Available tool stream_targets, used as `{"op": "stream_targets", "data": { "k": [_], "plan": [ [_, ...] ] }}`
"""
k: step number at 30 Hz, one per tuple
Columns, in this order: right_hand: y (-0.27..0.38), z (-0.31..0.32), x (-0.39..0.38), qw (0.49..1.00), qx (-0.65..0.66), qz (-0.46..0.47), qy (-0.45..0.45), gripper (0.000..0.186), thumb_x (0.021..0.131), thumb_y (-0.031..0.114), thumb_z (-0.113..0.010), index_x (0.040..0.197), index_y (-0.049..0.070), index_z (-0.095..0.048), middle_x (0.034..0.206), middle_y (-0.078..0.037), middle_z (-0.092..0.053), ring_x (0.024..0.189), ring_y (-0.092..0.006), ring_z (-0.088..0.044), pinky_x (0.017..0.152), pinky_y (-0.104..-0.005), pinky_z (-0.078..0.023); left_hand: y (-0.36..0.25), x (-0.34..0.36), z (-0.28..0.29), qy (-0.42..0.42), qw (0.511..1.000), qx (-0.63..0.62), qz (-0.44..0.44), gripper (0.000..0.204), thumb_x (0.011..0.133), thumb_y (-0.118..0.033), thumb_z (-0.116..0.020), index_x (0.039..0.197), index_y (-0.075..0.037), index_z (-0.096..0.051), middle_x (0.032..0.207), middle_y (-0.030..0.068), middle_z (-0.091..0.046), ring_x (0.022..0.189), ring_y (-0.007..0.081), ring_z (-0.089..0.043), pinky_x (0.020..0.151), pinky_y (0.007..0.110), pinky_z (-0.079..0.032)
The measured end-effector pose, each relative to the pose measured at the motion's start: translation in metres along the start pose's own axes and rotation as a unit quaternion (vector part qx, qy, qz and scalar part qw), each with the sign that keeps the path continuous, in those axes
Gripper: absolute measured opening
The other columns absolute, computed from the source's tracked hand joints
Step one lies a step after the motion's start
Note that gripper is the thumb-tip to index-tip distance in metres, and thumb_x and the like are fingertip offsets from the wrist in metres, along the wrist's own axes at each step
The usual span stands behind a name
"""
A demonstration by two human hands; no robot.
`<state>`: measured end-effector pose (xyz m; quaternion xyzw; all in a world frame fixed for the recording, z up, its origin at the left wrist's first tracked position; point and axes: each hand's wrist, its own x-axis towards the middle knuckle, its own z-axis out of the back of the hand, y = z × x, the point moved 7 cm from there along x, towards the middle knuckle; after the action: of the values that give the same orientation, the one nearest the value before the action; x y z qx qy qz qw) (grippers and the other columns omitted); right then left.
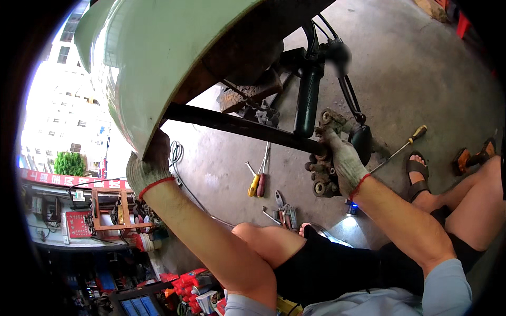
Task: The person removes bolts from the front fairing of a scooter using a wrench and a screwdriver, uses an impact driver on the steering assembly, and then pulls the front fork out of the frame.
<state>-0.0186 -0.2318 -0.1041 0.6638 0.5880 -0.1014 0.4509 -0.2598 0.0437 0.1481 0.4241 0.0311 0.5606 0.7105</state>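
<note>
A large pale green body panel (158, 52) hangs over the upper left, its underside dark and rusty. My left hand (150, 166), in a dirty work glove with a red cuff, is closed at its lower tip; the fingertips are partly hidden. From there a black bar (237, 126) runs right to a greasy, rusted metal bracket (323, 179) with round lugs. My right hand (345, 163), gloved likewise, is wrapped round this bracket. A black rubber handlebar grip (307, 100) with cables hangs just above it, beside a dark rounded part (361, 142).
On the concrete floor lie yellow- and red-handled screwdrivers (256, 184), pliers (280, 199), a longer screwdriver (418, 134) and a lit lamp (351, 208). A cable (195, 195) trails behind my left arm. Another person's sandalled foot (418, 171) is at right. Red packages (190, 284) crowd the lower left.
</note>
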Motion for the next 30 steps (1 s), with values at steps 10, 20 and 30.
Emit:
{"op": "stream_targets", "data": {
  "k": [10,20,30],
  "plan": [
    [0.006,0.013,-0.018,0.999,-0.036,-0.015,0.014,0.037,0.096,0.046,-0.056,0.101,0.01,-0.059,0.072,-0.005,-0.058,0.061,-0.021,-0.064,0.052,-0.0332,-0.051,0.0,-0.031,0.052,0.163,0.927,-0.309,0.135,0.06,0.085,-0.053,-0.05,0.126,-0.01,-0.057,0.125,0.0192,-0.061,0.116,0.0367,-0.056,0.093,0.041,-0.049],
    [-0.001,0.04,-0.015,0.997,-0.07,0.006,0.002,0.036,0.099,0.04,-0.052,0.091,0.005,-0.056,0.068,-0.007,-0.057,0.06,-0.0229,-0.064,0.053,-0.0356,-0.057,-0.013,-0.031,0.056,0.189,0.905,-0.363,0.118,0.046,0.1,-0.027,-0.047,0.137,-0.001,-0.045,0.132,0.0172,-0.056,0.119,0.0237,-0.056,0.099,0.035,-0.049],
    [-0.004,0.073,0.002,0.997,-0.063,0.028,0.036,0.04,0.099,0.048,-0.051,0.1,0.008,-0.056,0.08,-0.012,-0.062,0.067,-0.0307,-0.069,0.055,-0.0345,-0.057,-0.024,-0.016,0.006,0.067,0.734,-0.648,0.19,0.065,0.089,-0.025,-0.066,0.142,0.002,-0.04,0.116,0.0153,-0.067,0.099,0.019,-0.066,0.083,0.029,-0.055]
  ]
}}
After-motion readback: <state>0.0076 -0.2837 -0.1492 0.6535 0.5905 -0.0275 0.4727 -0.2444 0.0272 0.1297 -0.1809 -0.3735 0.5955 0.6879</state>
